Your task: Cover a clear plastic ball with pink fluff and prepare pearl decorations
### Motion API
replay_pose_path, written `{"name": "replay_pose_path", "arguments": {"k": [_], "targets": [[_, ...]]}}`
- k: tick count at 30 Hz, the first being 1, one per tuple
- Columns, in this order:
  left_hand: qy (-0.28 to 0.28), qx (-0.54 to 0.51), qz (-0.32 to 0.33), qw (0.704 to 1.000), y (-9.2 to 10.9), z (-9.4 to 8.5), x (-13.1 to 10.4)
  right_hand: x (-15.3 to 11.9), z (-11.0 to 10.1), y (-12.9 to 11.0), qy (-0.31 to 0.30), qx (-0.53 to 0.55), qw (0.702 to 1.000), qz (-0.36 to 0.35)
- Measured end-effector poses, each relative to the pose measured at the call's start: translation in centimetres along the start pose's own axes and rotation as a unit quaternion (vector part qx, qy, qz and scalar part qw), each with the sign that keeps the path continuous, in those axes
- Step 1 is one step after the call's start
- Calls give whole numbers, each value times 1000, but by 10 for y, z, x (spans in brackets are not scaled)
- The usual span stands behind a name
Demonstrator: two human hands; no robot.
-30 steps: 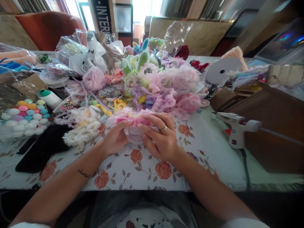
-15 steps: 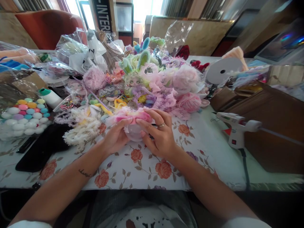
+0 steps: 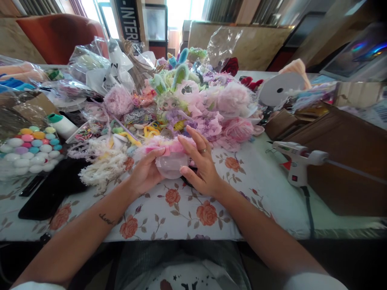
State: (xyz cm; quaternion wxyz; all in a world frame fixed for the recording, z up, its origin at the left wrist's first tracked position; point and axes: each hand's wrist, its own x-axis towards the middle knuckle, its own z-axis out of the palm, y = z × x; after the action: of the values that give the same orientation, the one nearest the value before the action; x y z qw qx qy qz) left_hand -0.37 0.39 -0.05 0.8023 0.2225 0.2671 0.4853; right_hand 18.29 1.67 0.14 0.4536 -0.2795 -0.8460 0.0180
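Note:
A clear, rounded plastic cup [image 3: 171, 166] with a pink fluffy band [image 3: 173, 149] round its top is between my hands, over the flowered tablecloth. My left hand [image 3: 148, 171] is closed on the cup's left side, its thumb pressing the pink band near the front. My right hand [image 3: 201, 165] is at the cup's right side with fingers stretched and spread. Its fingertips are at the band and its thumb is beside the cup wall; whether they press on it I cannot tell. A dark object behind my right thumb is mostly hidden.
Behind the cup lies a heap of pastel ribbon, yarn [image 3: 238, 129] and a doll [image 3: 168, 105]. A white glue gun [image 3: 298, 161] stands at right before a brown cardboard box [image 3: 347, 169]. At left are cream yarn [image 3: 102, 167], coloured pompoms [image 3: 33, 149] and a black phone-like object [image 3: 40, 205].
My right thumb and fingers have come off the front of the pink band and spread apart. My left hand keeps its hold. The view has shifted slightly.

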Motion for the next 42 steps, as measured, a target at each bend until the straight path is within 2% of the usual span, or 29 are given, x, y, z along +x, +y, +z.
{"name": "replay_pose_path", "arguments": {"k": [3, 6, 14, 26, 28, 30, 32, 34, 36, 39, 42], "targets": [[0, -5, -3, 1000, 1, 1, 0, -1, -1, 0, 62, -33, 996, -62], [-2, -5, -7, 1000, 1, 1, -1, -3, 1, -1, 76, -47, 990, -111], [-14, -11, -34, 999, 0, 3, -5, -3, 2, -1, 4, -17, 999, -33], [-23, -3, -26, 999, -2, 4, -4, 2, 3, 0, -1, -72, 997, -20], [-20, 10, -32, 999, -2, 3, -4, 3, 1, -1, 17, -64, 998, -10], [-11, 15, -33, 999, -1, 4, -5, 3, -2, -3, 63, -46, 997, -14], [-5, 12, -25, 1000, 0, 4, -5, 1, -4, -3, 112, -39, 992, -49], [-2, 8, -17, 1000, 1, 4, -5, -3, -3, -3, 126, -54, 986, -95], [1, 5, -13, 1000, 1, 4, -5, -5, 0, -2, 99, -71, 986, -113], [-2, 5, -14, 1000, 1, 3, -5, -7, 5, -2, 47, -73, 993, -78], [-17, 7, -22, 1000, 1, 3, -4, -6, 6, -3, 32, -72, 996, -50]]}}
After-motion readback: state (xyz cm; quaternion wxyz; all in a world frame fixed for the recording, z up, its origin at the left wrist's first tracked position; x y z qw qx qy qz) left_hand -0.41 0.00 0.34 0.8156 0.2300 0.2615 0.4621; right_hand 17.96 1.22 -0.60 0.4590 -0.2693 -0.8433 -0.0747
